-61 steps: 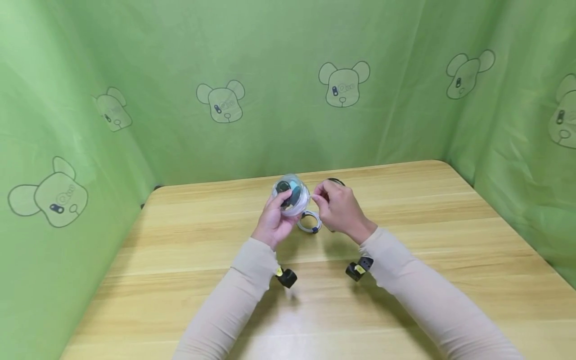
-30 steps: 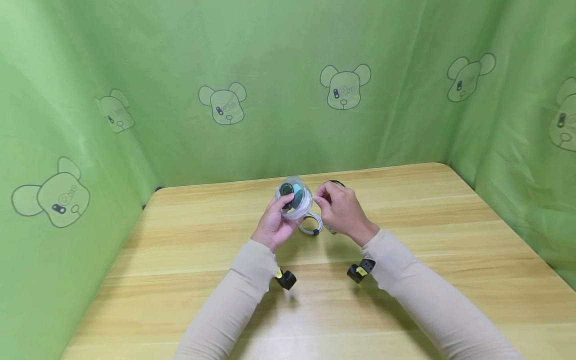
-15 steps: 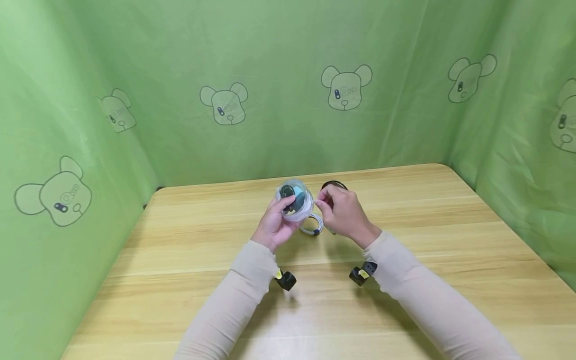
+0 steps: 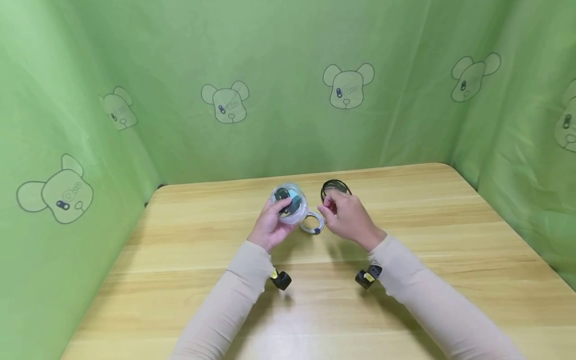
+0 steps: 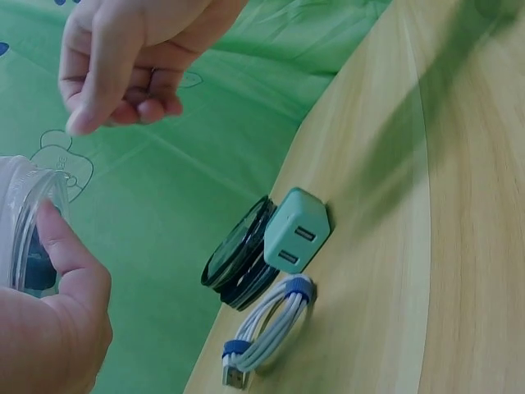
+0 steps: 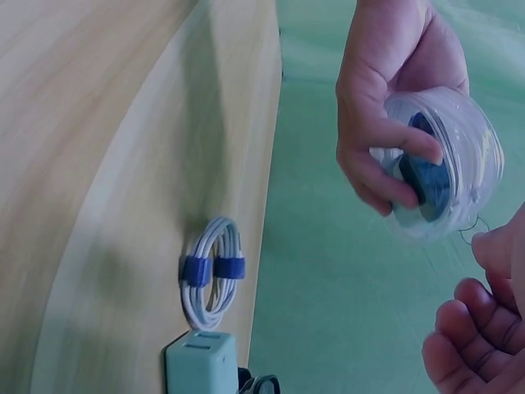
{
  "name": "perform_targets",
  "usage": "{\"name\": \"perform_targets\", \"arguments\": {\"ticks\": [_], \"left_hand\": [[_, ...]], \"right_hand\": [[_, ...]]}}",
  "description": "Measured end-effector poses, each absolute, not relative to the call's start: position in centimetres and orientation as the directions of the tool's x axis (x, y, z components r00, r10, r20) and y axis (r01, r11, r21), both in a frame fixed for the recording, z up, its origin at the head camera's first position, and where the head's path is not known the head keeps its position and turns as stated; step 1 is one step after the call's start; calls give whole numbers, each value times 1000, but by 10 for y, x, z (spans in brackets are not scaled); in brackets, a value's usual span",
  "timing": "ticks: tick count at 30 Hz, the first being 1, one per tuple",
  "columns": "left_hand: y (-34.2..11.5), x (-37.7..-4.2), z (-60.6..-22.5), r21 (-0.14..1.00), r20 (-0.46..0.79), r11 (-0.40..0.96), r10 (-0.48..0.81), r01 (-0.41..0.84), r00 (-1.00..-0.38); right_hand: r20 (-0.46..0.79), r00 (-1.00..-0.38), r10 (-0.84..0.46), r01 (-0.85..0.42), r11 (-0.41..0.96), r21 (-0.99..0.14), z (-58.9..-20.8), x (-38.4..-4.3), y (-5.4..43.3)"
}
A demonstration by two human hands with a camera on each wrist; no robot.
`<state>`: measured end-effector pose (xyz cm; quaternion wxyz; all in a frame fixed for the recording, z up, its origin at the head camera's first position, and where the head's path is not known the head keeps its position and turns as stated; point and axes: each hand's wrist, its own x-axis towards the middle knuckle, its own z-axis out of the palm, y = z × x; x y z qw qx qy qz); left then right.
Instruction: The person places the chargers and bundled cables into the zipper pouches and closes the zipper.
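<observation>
My left hand [image 4: 270, 220] grips a clear round plastic container [image 4: 294, 212] tilted above the table, thumb on its face. Dark and teal items [image 6: 428, 182] show through its wall. To its right, my right hand [image 4: 348, 215] is held apart with curled fingers, thumb near the index finger; nothing shows between them. On the table below lie a white USB cable [image 5: 275, 328], coiled and bound with blue straps, and a mint two-port USB charger [image 5: 297, 231]. A black looped bundle [image 5: 238, 254] lies beside the charger. In the head view my right hand hides the charger.
The wooden table [image 4: 202, 300] has a rounded back edge against green curtains [image 4: 279, 135] printed with bear heads. Black wrist cameras [image 4: 282, 281] hang below both sleeves, close over the tabletop.
My right hand has drawn away from the container's rim, to the right and slightly down. The container has shifted a little left and down, so more of the black bundle shows.
</observation>
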<state>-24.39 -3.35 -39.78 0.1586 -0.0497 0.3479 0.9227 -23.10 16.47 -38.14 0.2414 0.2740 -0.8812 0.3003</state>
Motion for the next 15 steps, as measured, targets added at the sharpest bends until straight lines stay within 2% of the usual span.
{"name": "perform_targets", "arguments": {"ticks": [15], "left_hand": [[-51, -241, -401, 658, -250, -679, 210, -325, -945]], "right_hand": [[493, -808, -324, -538, 747, -391, -385, -229, 182]]}}
